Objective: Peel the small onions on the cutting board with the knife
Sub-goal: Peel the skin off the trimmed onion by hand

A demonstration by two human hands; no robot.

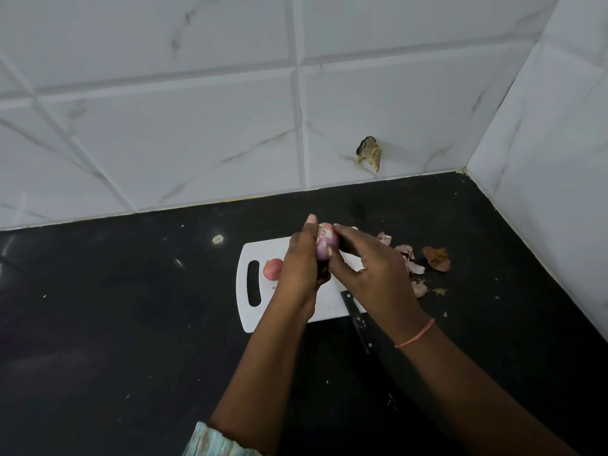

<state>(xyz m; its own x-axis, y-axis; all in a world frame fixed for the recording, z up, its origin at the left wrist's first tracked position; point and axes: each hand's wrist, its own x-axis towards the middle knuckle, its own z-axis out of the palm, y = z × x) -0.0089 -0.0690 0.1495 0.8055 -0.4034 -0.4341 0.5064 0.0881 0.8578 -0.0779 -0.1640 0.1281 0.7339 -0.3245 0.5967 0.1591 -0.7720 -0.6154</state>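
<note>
My left hand (301, 261) is curled round a small onion (326, 243), lifted above the cutting board (260, 319), and my right hand (371, 268) pinches the same onion at its top from the other side. The onion looks pale purple and glossy, with a whitish flap of skin loose at its upper end. A second onion (273, 268), pinkish-red with its skin on, lies on the board just beside the handle slot, partly hidden by my left hand. The knife (357, 319) rests at the board's near right edge, its dark handle running out onto the black counter (115, 324), its blade covered by my right wrist. To the right, a loose scatter of peels (424, 263) lies on the counter. I count two onions, one knife, one board.
</note>
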